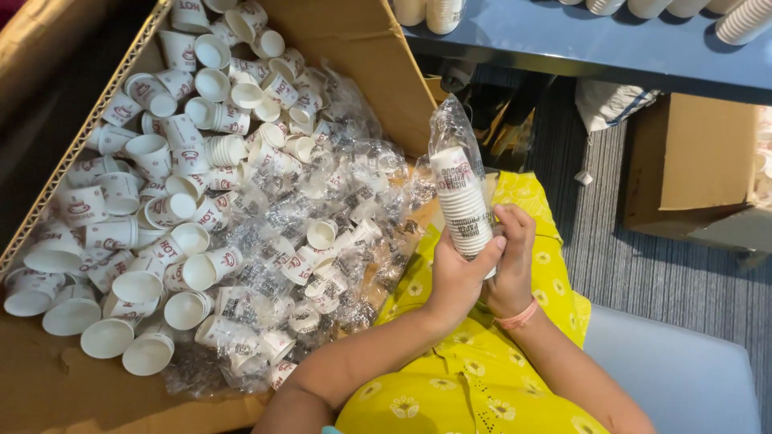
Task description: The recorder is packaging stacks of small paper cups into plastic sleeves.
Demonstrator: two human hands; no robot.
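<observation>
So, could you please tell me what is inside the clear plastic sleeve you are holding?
The clear plastic sleeve holds a nested stack of white paper cups. The left hand and right hand cover its lower end, so the bottom cups are hidden.

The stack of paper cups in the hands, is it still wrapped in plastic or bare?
Wrapped. The stack of paper cups sits inside a clear plastic sleeve bunched above its top, held upright by the left hand and right hand.
</observation>
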